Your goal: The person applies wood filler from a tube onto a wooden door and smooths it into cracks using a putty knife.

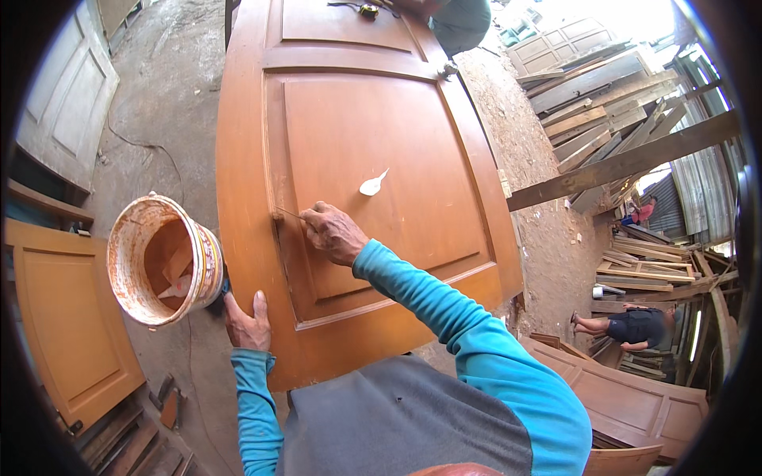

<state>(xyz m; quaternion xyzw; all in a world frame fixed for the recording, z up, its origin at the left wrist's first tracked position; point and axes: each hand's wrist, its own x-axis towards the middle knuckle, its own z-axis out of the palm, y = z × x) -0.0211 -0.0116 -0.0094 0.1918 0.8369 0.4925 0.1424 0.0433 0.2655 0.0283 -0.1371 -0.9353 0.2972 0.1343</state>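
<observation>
One big brown door point(365, 159) lies flat. The right hand point(333, 234) sits at the middle, its fingers pinching one thin stick point(288, 213). The left hand point(248, 324), at 7 o'clock, grips the door's edge. One bucket point(163, 258) stands at 9 o'clock. One white scraper point(371, 186) lies at 12 o'clock.

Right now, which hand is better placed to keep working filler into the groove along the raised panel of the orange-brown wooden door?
Probably the right hand: it holds a thin tool at the groove. The left hand grips the door edge beside the paint-stained bucket.
</observation>
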